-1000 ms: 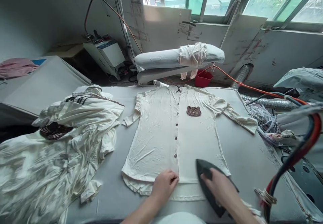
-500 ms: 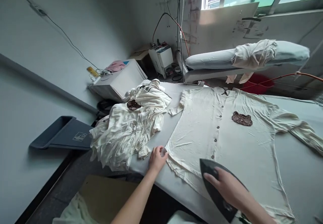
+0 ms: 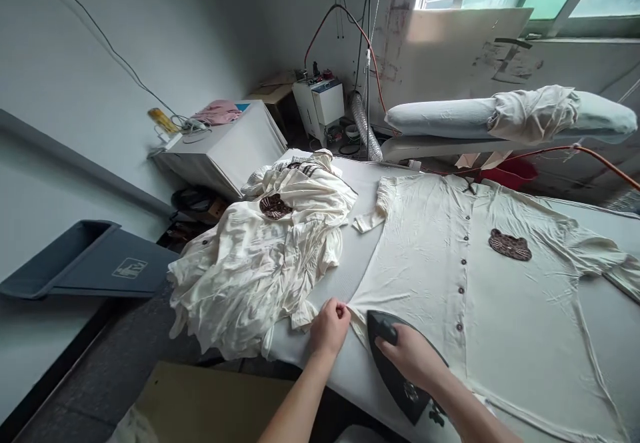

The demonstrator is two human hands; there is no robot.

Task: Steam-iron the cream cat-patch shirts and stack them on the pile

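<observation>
A cream button-up shirt with a brown cat-face patch lies spread on the padded ironing table. My left hand pinches the shirt's lower left corner, and the cloth is drawn taut from it. In my right hand, fingers are wrapped round the handle of a dark iron. The iron rests over the shirt's lower hem, its tip pointing away from me and close to my left hand. Its soleplate is hidden.
Left of my hands lies a crumpled heap of cream garments. A blue-grey bin stands beyond it. At the back right, a padded sleeve arm carries a bunched cloth. A white machine stands in the corner.
The iron in my right hand has moved left over the shirt's hem, nearer my left hand. My left hand still grips the corner and pulls it taut. The view has shifted left.
</observation>
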